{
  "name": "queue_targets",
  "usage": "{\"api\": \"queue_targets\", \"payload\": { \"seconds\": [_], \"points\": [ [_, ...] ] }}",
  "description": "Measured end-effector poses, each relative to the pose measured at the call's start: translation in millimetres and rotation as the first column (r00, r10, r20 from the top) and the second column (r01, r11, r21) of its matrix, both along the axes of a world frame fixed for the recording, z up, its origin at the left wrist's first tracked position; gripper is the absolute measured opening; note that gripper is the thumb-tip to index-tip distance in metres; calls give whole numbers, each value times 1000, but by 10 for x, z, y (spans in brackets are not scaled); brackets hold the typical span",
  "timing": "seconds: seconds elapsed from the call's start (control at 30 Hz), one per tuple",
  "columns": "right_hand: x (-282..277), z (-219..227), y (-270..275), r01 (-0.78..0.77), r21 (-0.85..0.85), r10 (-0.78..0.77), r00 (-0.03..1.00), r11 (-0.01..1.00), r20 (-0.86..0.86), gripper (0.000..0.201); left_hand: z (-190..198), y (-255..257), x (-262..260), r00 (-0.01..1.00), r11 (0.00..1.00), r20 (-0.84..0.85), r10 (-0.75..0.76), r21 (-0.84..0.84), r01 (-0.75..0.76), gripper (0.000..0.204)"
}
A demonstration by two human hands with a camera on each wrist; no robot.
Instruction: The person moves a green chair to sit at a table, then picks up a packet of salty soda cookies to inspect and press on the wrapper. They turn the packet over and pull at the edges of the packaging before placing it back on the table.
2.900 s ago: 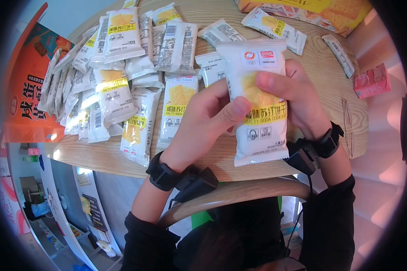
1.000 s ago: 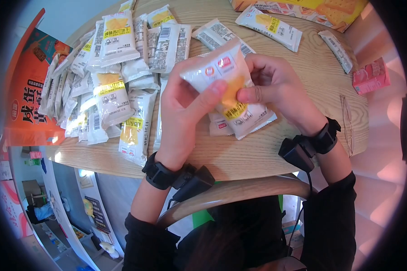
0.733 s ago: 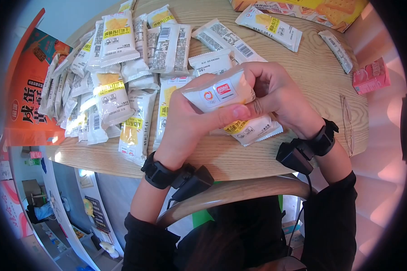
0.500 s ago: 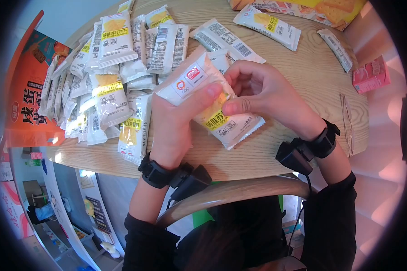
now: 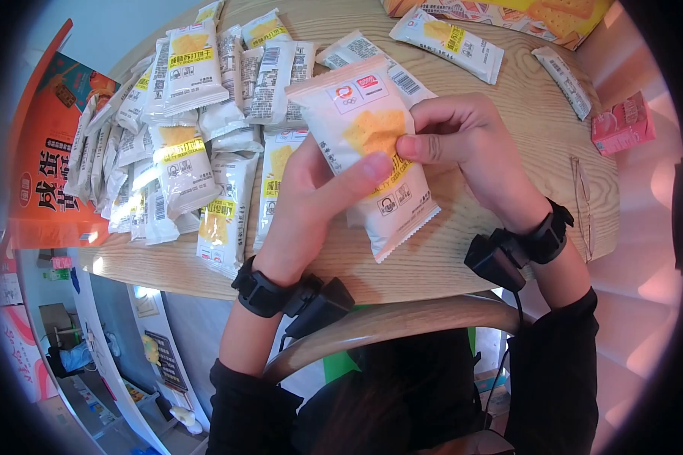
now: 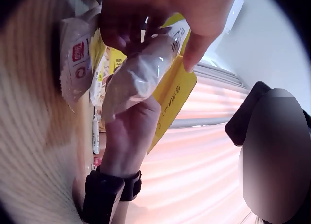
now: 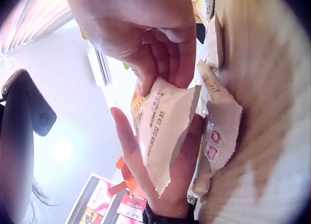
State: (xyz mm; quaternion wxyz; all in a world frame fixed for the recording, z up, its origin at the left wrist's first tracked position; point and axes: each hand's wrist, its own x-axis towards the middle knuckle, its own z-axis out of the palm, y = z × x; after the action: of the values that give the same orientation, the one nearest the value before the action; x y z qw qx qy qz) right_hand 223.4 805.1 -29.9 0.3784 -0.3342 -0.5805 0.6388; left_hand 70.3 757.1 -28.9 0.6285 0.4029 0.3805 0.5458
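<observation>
One white and yellow packet of salty soda cookies [image 5: 379, 129] is held between both hands over the table, its printed front towards the head view and its top leaning left. My left hand [image 5: 311, 205] grips its left side, thumb across the front and fingers hidden behind. My right hand [image 5: 470, 148] pinches the right edge, thumb on the picture of the cookies. In the right wrist view the packet's [image 7: 163, 131] crimped end with a printed code shows below the right hand [image 7: 141, 29]. Behind and left of the left hand lies another cookie packet [image 5: 279, 163].
A heap of similar packets [image 5: 190, 163] covers the table's left side, beside an orange box [image 5: 42, 171]. Loose packets [image 5: 448, 44] lie at the back. A yellow box [image 5: 508, 15] stands at the far edge, a pink box [image 5: 622, 125] at right. A chair rail [image 5: 402, 322] curves in front.
The packet has been tilted and turned between the hands; its front now faces up more fully, its top end farther from the body than half a second ago. Both hands keep their grip.
</observation>
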Motion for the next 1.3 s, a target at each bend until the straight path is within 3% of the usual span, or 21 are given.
{"api": "queue_targets", "payload": {
  "seconds": [0.07,0.2,0.37,0.47,0.57,0.67,0.9,0.97,1.0,1.2,1.3],
  "points": [
    [7,11,4,38,9,-39,998,999,48,13,-24,4,7,997,997,-57,-60,47,62,43],
    [-5,-17,29,79,-15,-79,997,997,4,16,-37,25,-3,989,999,-143,-46,3,47,39],
    [-22,-58,48,-117,32,117,993,993,18,34,-74,30,-32,989,995,-123,76,73,-68,32],
    [-10,-39,63,-214,-42,215,977,976,2,25,-73,12,-38,989,997,-136,50,69,-41,31],
    [-15,-27,24,-300,5,299,952,954,69,25,-83,4,-60,988,998,-153,9,61,1,31],
    [-37,-45,34,-290,17,290,957,957,4,24,-40,13,-47,999,1000,-51,-12,-23,11,31],
    [-37,18,7,-200,-7,199,979,980,-32,25,-54,22,33,999,1000,-48,-17,10,17,39],
    [-45,20,-3,-150,-25,150,989,988,1,25,-104,52,45,997,981,-72,15,195,-1,43],
    [-53,9,-8,-150,-26,150,989,988,2,25,-102,52,37,997,981,-71,16,194,-2,43],
    [-127,34,-51,1,-2,-1,994,1000,-109,33,-87,49,-2,992,996,-97,75,60,-70,36],
    [-99,-28,-6,-48,87,47,999,995,20,40,-62,47,-21,997,1000,-74,13,-14,-14,28]
  ]
}}
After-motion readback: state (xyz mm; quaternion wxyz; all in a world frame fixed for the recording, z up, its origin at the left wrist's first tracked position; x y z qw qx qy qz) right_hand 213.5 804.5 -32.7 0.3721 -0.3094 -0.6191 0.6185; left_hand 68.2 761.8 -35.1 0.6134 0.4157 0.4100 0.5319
